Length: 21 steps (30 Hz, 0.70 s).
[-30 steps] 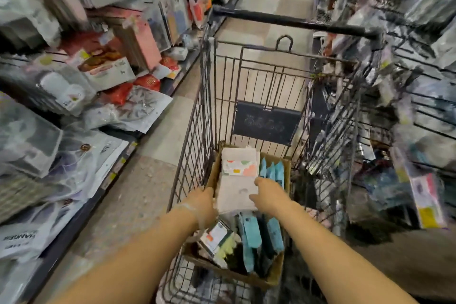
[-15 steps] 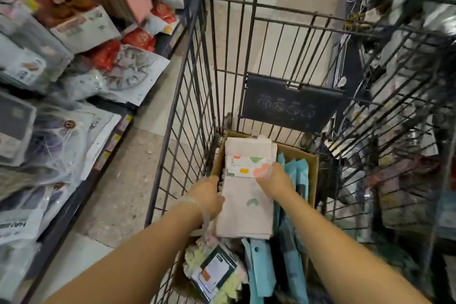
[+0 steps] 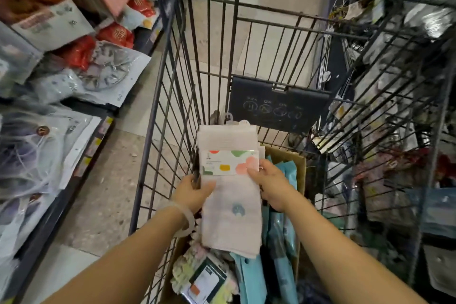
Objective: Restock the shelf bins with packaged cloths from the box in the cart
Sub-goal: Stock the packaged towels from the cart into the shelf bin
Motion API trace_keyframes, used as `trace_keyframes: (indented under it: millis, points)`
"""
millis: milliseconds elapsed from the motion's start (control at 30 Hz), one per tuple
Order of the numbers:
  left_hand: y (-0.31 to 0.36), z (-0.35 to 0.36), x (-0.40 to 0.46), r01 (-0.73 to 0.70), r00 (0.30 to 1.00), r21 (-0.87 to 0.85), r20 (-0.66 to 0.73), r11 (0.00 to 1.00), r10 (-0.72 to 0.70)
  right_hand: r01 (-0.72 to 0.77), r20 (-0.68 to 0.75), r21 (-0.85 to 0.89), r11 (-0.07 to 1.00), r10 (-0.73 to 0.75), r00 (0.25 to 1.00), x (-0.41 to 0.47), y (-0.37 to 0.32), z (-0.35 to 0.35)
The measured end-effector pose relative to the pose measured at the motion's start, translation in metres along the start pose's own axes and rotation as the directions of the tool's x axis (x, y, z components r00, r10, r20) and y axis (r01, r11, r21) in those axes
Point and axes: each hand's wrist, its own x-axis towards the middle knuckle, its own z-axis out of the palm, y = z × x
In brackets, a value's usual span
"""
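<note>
Both hands had lifted the pale cloth pack [image 3: 230, 195] higher since the earlier frame; half a second before, it lay low against the cardboard box [image 3: 297, 163], and now it stood raised at the centre of the frame, its hanger tab up near the cart's dark placard [image 3: 277, 103]. The left hand [image 3: 193, 192] gripped the pack's left edge, thumb laid over the front. The right hand [image 3: 271, 182] pinched the right edge just beside the printed paper band [image 3: 230, 161]. Neither grip was released.

The pack looked like several thin cloths stacked and held together only by that band. It hung soft below the hands, its lower edge drooping over the teal packets [image 3: 281, 254] remaining in the box. My worry was there: if the hands pulled apart or one let go early, the stack could fan out or slip from the band and drop back into the cart [image 3: 158, 96].

The wire side of the cart ran close along the left hand, and I thought the plastic hanger at the top could easily catch a bar on the swing toward the shelf bins [image 3: 74, 61] at the left of the frame. Those bins were heaped with slippery bagged goods already leaning over the shelf edge, so a careless push could have sent some sliding to the floor. A loose bangle [image 3: 183, 217] on the left wrist might also have snagged.
</note>
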Motion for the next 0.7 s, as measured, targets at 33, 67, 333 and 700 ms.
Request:
trace_keyframes:
  millis: [33, 67, 333, 700]
  points:
    - [0.000, 0.001, 0.003, 0.015, 1.000, -0.088, -0.014, 0.996, -0.017, -0.005, 0.044, 0.056, 0.998, 0.003, 0.999, -0.002, -0.002, -0.001]
    - [0.001, 0.003, 0.005, 0.033, 0.999, -0.152, -0.024, 0.988, -0.037, -0.009, 0.081, 0.089, 0.996, 0.002, 0.997, -0.005, -0.004, 0.000]
    - [-0.009, 0.004, 0.014, 0.047, 0.983, -0.200, -0.165, 0.979, -0.081, 0.034, -0.271, -0.426, 0.904, -0.164, 0.949, 0.015, 0.013, 0.010]
    - [-0.013, -0.007, 0.019, 0.105, 0.987, -0.250, -0.094, 0.962, -0.133, -0.156, -0.382, -0.367, 0.917, 0.004, 0.924, 0.043, 0.026, 0.020]
